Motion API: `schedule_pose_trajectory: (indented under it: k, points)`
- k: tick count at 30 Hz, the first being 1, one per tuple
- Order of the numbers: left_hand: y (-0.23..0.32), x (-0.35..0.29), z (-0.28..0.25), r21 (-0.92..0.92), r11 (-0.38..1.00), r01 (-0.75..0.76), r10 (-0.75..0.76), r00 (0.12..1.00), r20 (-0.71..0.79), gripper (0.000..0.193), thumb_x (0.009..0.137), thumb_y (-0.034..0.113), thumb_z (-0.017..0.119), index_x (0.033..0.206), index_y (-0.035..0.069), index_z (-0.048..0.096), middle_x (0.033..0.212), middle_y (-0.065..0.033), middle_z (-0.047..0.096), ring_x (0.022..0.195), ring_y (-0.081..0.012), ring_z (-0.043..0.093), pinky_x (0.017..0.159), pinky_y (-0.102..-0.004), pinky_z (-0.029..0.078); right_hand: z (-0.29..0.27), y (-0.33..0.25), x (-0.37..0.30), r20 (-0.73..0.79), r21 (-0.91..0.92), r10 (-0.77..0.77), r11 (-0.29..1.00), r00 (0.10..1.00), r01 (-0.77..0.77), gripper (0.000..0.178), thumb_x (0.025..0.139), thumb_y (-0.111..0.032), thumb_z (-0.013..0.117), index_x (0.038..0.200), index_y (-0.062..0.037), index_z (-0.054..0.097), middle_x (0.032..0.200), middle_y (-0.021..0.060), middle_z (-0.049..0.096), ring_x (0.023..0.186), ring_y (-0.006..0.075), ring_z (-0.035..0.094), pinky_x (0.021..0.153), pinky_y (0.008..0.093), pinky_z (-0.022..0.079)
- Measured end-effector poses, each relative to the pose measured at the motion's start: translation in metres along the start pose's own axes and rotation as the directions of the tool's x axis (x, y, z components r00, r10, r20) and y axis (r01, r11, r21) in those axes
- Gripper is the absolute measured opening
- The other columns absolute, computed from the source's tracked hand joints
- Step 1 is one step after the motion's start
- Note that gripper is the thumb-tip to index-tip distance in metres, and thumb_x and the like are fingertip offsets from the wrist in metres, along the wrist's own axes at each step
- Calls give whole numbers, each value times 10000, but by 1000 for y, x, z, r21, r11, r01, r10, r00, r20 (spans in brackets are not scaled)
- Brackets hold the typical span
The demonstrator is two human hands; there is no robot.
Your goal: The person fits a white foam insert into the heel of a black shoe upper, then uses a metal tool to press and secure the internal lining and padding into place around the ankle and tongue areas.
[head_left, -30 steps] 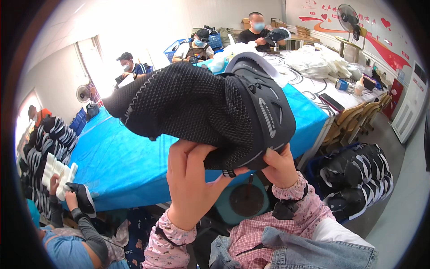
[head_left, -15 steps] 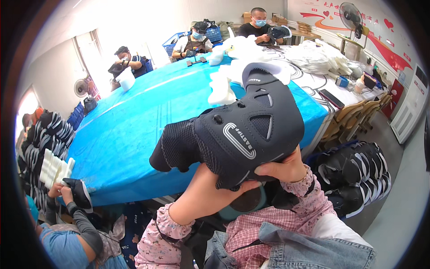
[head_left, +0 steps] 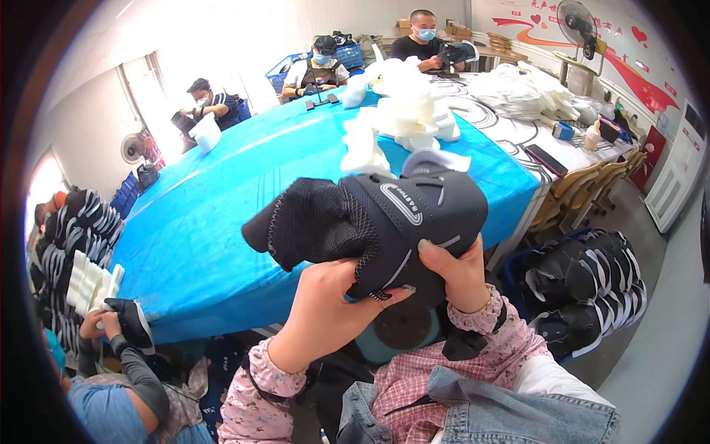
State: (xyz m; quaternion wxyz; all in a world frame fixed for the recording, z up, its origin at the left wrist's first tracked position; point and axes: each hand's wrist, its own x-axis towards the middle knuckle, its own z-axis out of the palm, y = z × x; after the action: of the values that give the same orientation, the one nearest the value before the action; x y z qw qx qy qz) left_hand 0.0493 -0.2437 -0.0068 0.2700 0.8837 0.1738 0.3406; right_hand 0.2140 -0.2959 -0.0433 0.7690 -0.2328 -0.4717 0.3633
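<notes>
Bare blue table (head_left: pixel 222 222) beyond shoe upper (head_left: pixel 370 222)

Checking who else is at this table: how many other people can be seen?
4. One at the lower left, one at the far left end, one in a cap at the far side, one at the far right end. More may be hidden.

I log both hands bare, left hand (head_left: pixel 322 314), right hand (head_left: pixel 455 270), pink floral sleeves with gathered cuffs, pink checked shirt, blue denim over lap.
</notes>
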Motion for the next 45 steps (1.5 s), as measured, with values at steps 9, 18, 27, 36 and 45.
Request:
schedule_pose_trajectory:
  k: [9, 18, 27, 36, 45]
  points:
    - [-10, -3, -23, 259, 955, -142, 152, 988, -18, 372, 653, 196, 727, 907, -32, 580, 848, -153, 592, 797, -332, 558, 677, -367, 450, -21, 7, -10, 336, -73, 65, 996, 940, -43, 422, 825, -151, 580, 1208, -32, 451, 1182, 94, 497, 1085, 160, 464, 914, 313, 370]
    - [-15, -3, -38, 306, 922, -236, 161, 955, 250, 324, 648, 238, 720, 827, -8, 607, 840, -125, 600, 812, -318, 553, 748, -366, 430, -38, 25, -6, 468, 645, -23, 693, 883, -323, 534, 881, -312, 421, 1277, 35, 335, 1267, 156, 437, 1159, 276, 442, 980, 407, 345]
    - [-1, 19, -62, -76, 994, -72, 39, 928, -371, 170, 854, 134, 536, 923, -21, 543, 799, -97, 564, 778, -184, 560, 727, -275, 429, -21, 7, -2, 302, 410, 297, 817, 906, -405, 516, 758, -15, 534, 1246, 13, 368, 1163, 131, 517, 1049, 249, 533, 896, 349, 437]
    - [-18, 73, -20, 489, 872, -24, 276, 849, -450, 377, 851, 304, 529, 1088, 23, 448, 979, -146, 503, 896, -326, 495, 809, -389, 387, -47, 39, -11, 13, 248, 294, 925, 956, -288, 240, 666, 104, 679, 866, 24, 573, 1050, 165, 576, 955, 239, 588, 816, 335, 483]
    - [-36, 97, -14, 760, 629, -162, 582, 746, -323, 298, 855, 369, 439, 896, 83, 510, 794, -73, 504, 758, -262, 495, 707, -364, 349, -32, 10, -15, 277, 576, 273, 720, 921, -387, 450, 662, 13, 415, 1100, 90, 479, 1087, 189, 556, 998, 302, 544, 896, 369, 424]
